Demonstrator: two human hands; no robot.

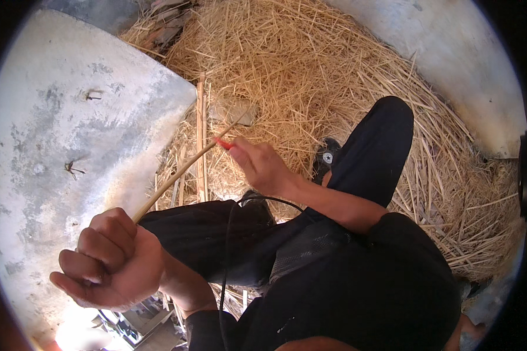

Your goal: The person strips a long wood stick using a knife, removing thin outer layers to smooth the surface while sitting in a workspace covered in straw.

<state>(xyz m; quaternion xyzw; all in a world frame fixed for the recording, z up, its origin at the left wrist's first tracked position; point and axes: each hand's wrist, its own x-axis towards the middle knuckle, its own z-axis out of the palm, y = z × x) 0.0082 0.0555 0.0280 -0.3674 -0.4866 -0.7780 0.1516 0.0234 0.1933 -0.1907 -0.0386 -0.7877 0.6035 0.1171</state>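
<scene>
One pale stick (184,171) slanting above straw (287,76), its near end hidden in the curled left hand (114,260), a red object (223,143) (mostly covered, its kind unclear) gripped in the right hand (262,167) against the stick, a dark shoe (328,156) partly hidden

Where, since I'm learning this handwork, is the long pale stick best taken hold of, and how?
Probably its thicker lower end, from the lower left, where the left hand is: the stick slants up rightward, narrowing to a thin tip, and the right hand holds a small red item near the narrow part.
</scene>
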